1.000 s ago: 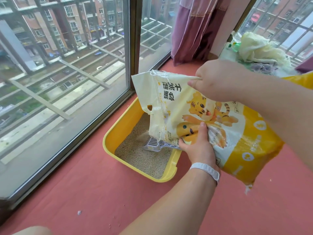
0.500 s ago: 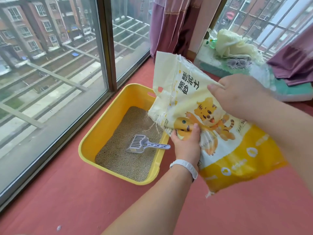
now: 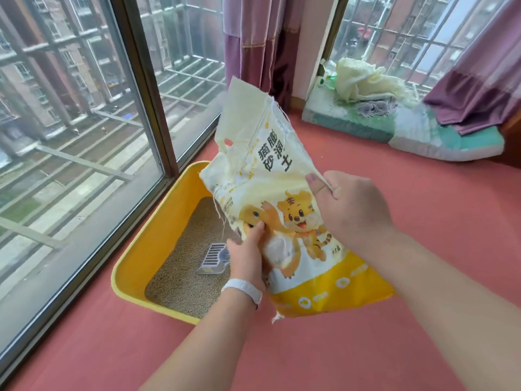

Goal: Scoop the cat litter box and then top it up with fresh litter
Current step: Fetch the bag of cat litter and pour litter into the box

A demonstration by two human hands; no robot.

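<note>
A yellow litter box [image 3: 132,266] sits on the red floor by the window, filled with tan litter [image 3: 180,275]. A grey slotted scoop [image 3: 212,256] lies on the litter, partly hidden behind my wrist. Both hands hold a cream-and-yellow litter bag [image 3: 284,221] with cartoon tigers, upright and tilted, its torn open top pointing up and away over the box's right side. My left hand [image 3: 248,253] grips the bag's lower left edge; it wears a white wristband. My right hand [image 3: 349,204] pinches the bag's right edge.
A floor-to-ceiling window [image 3: 84,122] runs along the left, right beside the box. Purple curtains [image 3: 253,46] hang in the corner. A folded mat [image 3: 408,128] with a pale cloth heap [image 3: 363,80] lies at the back right. Red floor [image 3: 423,221] spreads to the right.
The bag has swung from tipped over the box, mouth down, to upright with its mouth up. It has moved right, uncovering the scoop and litter. Both hands kept their grip.
</note>
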